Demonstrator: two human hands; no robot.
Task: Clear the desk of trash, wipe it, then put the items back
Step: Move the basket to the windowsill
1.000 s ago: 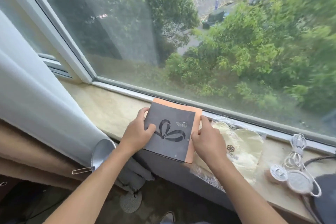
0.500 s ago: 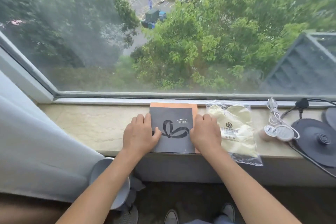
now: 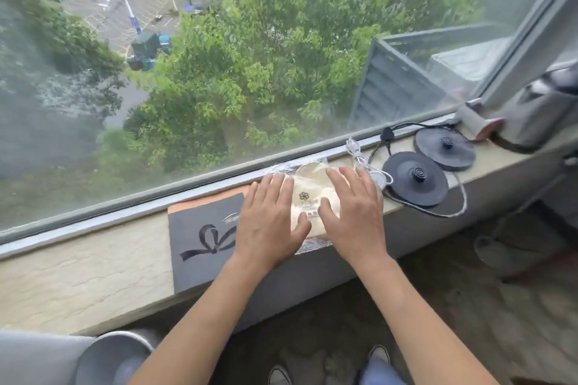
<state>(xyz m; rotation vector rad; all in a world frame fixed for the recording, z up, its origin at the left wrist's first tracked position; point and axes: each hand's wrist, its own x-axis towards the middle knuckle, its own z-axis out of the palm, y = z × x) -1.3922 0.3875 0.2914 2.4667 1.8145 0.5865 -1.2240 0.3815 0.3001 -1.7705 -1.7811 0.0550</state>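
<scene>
Envelope (image 3: pixel 200 241) on sill (image 3: pixel 84 278), left of packet (image 3: pixel 308 197).

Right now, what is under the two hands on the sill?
Both the left hand and right hand rest flat on a clear plastic packet holding cream fabric. Its printed label is partly covered.

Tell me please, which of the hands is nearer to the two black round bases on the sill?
The right hand. It lies flat on the plastic packet, just beside the nearer round base. The left hand rests on the packet's other side, next to the dark card.
</scene>
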